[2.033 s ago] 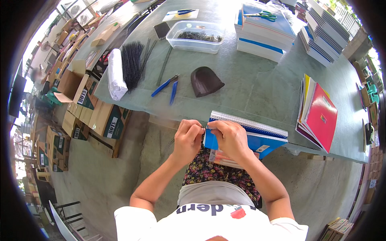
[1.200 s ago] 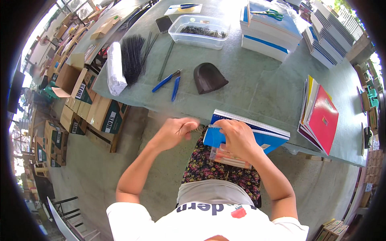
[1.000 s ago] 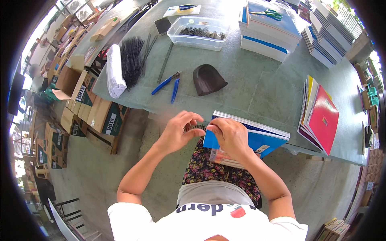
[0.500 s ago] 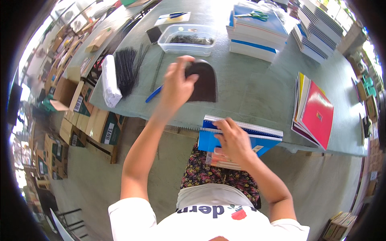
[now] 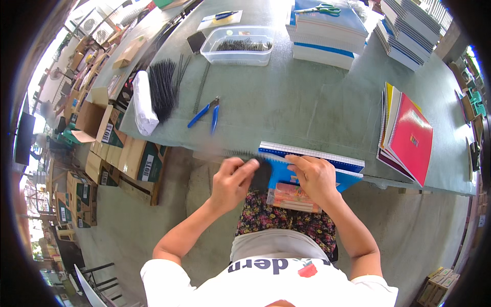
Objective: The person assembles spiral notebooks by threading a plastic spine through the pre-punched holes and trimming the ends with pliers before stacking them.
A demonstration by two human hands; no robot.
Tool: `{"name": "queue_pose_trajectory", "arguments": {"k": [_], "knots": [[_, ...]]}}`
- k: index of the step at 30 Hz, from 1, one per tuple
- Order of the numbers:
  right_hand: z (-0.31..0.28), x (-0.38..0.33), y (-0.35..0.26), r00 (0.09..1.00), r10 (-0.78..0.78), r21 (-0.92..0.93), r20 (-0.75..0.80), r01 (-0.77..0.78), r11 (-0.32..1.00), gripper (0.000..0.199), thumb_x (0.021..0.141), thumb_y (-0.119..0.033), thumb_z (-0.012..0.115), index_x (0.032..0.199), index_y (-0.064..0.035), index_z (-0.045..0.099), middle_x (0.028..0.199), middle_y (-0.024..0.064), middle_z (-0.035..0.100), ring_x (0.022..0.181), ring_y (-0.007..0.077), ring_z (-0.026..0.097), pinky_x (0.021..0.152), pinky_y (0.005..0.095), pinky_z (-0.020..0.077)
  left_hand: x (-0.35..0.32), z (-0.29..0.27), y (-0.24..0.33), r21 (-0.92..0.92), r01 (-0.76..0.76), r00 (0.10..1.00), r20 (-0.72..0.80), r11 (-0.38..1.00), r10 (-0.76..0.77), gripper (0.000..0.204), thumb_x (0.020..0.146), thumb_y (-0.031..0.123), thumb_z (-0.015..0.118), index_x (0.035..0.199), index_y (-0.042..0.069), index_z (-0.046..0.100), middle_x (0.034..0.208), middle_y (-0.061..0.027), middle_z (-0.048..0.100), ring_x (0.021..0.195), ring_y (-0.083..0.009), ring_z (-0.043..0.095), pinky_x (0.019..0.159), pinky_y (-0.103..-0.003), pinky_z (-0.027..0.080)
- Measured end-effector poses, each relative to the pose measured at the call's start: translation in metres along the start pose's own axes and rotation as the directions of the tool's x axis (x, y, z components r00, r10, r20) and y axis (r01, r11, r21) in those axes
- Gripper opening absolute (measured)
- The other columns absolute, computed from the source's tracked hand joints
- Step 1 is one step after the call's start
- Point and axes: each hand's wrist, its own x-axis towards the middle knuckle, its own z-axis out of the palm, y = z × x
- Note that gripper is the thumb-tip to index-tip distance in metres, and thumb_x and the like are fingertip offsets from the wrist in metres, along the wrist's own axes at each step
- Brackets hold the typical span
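Note:
A blue notebook (image 5: 348, 180) with a spine of punched holes leans at the table's front edge, against my lap. My right hand (image 5: 318, 179) is closed on its upper edge, thumb and fingers pinching it. Beside its left end my left hand (image 5: 234, 180) grips a dark flat piece (image 5: 263, 175), partly hidden and smeared by motion. A black spiral coil (image 5: 236, 152) sticks out leftward from the notebook's spine, above my left hand. Blue-handled cutting pliers (image 5: 208, 113) lie with handles apart on the table beyond my left hand.
Black coils (image 5: 162, 88) lie by a white wrapped roll (image 5: 145, 105) on the left. Farther back stand a clear plastic tub (image 5: 236, 56) of coil bits and a book stack (image 5: 327, 30) with green scissors (image 5: 326, 9). Spiral notebooks (image 5: 409, 133) lie right; cartons (image 5: 140, 158) stand left below.
My left hand has drawn the dark flat piece off the table toward the notebook's left end, uncovering the pliers. My right hand stays on the notebook, its fingers now closer together.

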Motion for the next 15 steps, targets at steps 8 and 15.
{"name": "queue_pose_trajectory", "arguments": {"k": [8, 15], "knots": [[0.004, -0.002, 0.001, 0.998, -0.035, -0.013, -0.053, 0.034, 0.999, 0.02, 0.073, -0.007, 0.066, 0.092, -0.012, 0.067, 0.066, 0.0044, 0.062, 0.06, 0.0226, 0.059, 0.055, 0.0345, 0.0453, -0.011, 0.006, 0.003, 0.054, -0.083, 0.995, 0.059, 0.995, 0.08, 0.034, 0.068, 0.0, 0.07, 0.1, 0.013, 0.066, 0.081, -0.0055, 0.056, 0.071, -0.0212, 0.054, 0.059, -0.032, 0.046], [0.006, -0.001, 0.0, 0.997, -0.018, -0.088, -0.078, 0.011, 0.996, 0.015, 0.074, -0.013, 0.066, 0.089, -0.0111, 0.066, 0.067, 0.0024, 0.062, 0.061, 0.0199, 0.06, 0.055, 0.0337, 0.0443, 0.004, 0.008, 0.001, 0.118, -0.097, 0.991, -0.079, 0.988, 0.107, 0.038, 0.062, -0.001, 0.072, 0.097, 0.014, 0.068, 0.082, -0.0056, 0.056, 0.074, -0.0217, 0.053, 0.062, -0.032, 0.046]]}}
